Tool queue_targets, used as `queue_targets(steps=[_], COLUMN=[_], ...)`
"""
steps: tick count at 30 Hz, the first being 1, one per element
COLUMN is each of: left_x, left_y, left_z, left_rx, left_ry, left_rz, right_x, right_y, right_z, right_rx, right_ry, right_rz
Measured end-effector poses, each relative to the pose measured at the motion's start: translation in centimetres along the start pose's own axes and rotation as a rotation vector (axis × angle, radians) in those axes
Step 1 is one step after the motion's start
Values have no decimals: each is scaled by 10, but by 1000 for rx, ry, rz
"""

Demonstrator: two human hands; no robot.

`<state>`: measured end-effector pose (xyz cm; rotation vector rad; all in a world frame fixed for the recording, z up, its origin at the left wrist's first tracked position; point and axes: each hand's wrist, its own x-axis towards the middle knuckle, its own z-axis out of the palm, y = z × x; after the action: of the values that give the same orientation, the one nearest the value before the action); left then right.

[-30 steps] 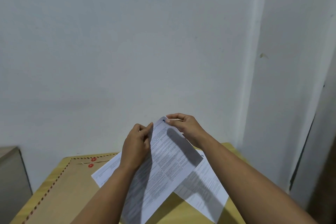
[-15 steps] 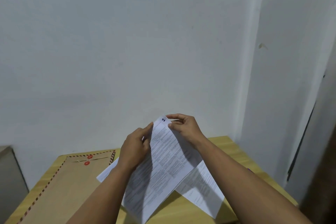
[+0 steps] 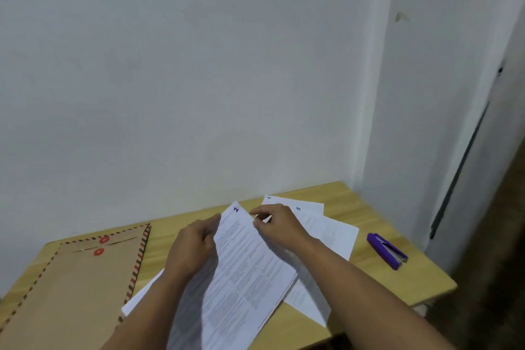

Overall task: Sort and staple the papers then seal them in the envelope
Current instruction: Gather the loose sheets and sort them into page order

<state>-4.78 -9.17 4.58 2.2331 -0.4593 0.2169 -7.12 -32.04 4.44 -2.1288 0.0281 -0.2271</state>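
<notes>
We see a light wooden tabletop [image 3: 377,207] carrying a large brown paper envelope [image 3: 74,287] with a striped border at its left, loose white printed sheets [image 3: 326,233] mid-table, and a purple stapler [image 3: 387,250] right.

Tabletop [image 3: 341,196] centre covered by fanned loose sheets [image 3: 326,233]; both hands sit over them, left hand [image 3: 193,247] and right hand [image 3: 279,226], blocking approach from the near side. Envelope [image 3: 71,287] fills the left part, flat and low. Bare strip of tabletop between sheets and stapler [image 3: 387,250] at right. Bare strip along the wall [image 3: 199,94] behind the sheets. Wall corner closes off far right.
</notes>
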Motion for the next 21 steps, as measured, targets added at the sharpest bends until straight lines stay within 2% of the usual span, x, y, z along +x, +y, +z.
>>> queue_targets(steps=[3,8,10,14,21], left_x=[3,13,17,16,14], left_y=[-16,-37,-46,-64,-73], left_z=[20,44,51,65,76], left_rx=[24,79,133,172,157], left_ry=[-30,-44,-46,-59,-23], left_rz=[-50,-49,-41,-14,6], right_x=[19,41,48,62,72], right_y=[36,88,100,110,116], right_z=[-17,-53,-66,-85,-96], right_rx=[-202,-576,-707,-817,-822], right_ry=[-29,-43,-110,-204,-230], right_rz=[100,377,461,534,535])
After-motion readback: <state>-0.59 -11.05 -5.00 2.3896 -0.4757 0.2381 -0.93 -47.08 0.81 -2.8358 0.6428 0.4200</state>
